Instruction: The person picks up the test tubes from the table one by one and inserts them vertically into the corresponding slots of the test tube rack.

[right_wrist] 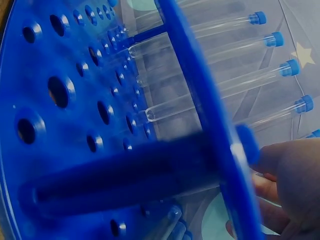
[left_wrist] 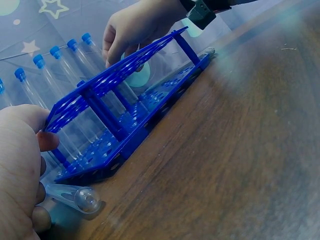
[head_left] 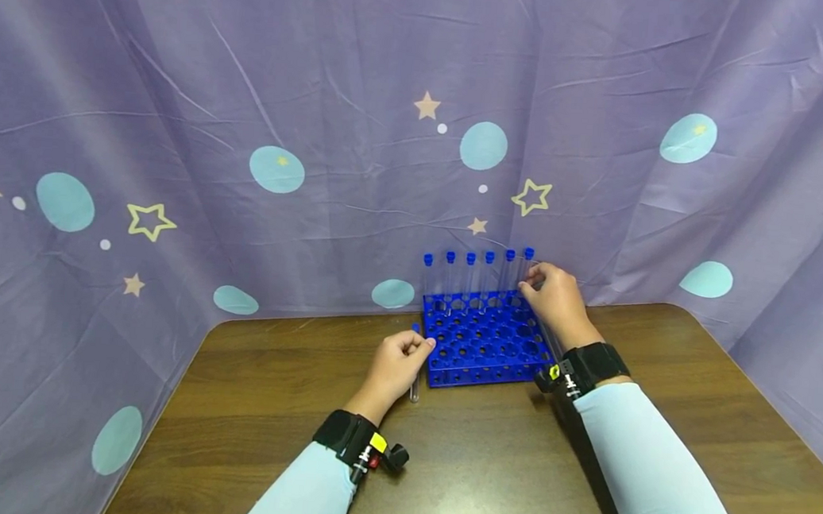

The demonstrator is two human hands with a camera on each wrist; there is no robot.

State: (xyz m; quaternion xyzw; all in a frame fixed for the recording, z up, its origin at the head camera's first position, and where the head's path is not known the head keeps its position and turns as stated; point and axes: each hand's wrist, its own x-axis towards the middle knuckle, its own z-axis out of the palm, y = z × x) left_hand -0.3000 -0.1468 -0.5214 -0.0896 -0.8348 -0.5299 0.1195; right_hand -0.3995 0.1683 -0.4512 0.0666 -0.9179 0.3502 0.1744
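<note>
A blue test tube rack (head_left: pixel 487 342) stands on the table with a row of upright capped test tubes (head_left: pixel 469 281) along its back. At its left end my left hand (head_left: pixel 393 359) pinches the top plate's corner between thumb and finger. A loose test tube (left_wrist: pixel 80 197) with a rounded clear end lies under that hand's other fingers, beside the rack. My right hand (head_left: pixel 557 299) is at the back right corner, its thumb and fingertips pinching the rightmost tube below its blue cap (head_left: pixel 529 252). Part of that tube is hidden behind the fingers.
More clear tubes (right_wrist: pixel 172 215) lie along the rack's right side. A purple curtain (head_left: pixel 363 126) with stars and teal ovals hangs right behind the wooden table (head_left: pixel 483 469). Black straps with small devices (head_left: pixel 590 365) sit on both wrists.
</note>
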